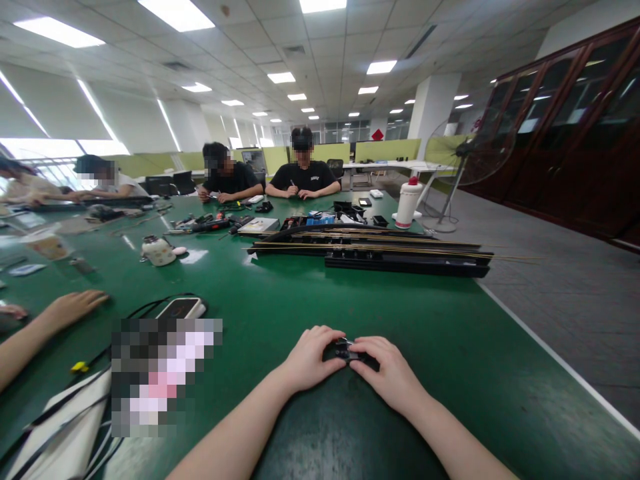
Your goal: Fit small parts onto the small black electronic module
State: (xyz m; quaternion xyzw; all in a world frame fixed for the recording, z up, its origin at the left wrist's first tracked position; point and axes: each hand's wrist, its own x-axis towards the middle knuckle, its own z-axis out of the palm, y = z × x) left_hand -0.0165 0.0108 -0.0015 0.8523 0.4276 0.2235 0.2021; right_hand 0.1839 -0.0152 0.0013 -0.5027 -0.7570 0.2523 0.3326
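Observation:
Both of my hands meet over the green tabletop (240,373), around a small black part (344,351) with a shiny metallic bit on it. My left hand (313,357) pinches its left side between thumb and fingers. From the right, my right hand (385,370) grips the same part, fingertips over its top and thumb below. The fingers cover much of it, so its exact kind is hidden. Beyond my hands lie long black rails (410,265) with thin brass-coloured rods (400,248) across them.
A white bottle with a red cap (409,203) stands past the rails. To the left are a white-edged device (183,308), cables, a pale pouch (65,427), a cream jar (157,251) and another person's arm (55,317). Several people sit around the table; tools lie mid-table.

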